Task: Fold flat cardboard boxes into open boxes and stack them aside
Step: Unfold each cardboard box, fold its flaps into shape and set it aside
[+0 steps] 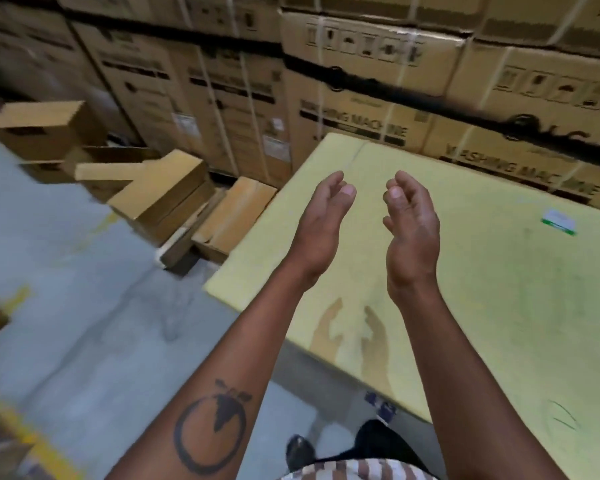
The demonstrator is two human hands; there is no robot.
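Observation:
My left hand (pixel 321 223) and my right hand (pixel 411 230) are raised side by side above a wide yellow board (pixel 499 271) that serves as the work surface. Their palms face each other a short gap apart, fingers loosely curled, and neither holds anything. Both hands cast shadows on the board below. Several folded brown cardboard boxes (pixel 160 192) lie in a loose pile on the floor to the left of the board. Another folded box (pixel 39 129) sits farther left on top of others.
A wall of tall stacked washing machine cartons (pixel 354 109) runs along the back, right behind the yellow board. Grey concrete floor (pixel 84 289) with yellow line marks lies to the left. A white and green label (pixel 558 221) is stuck on the board's right side.

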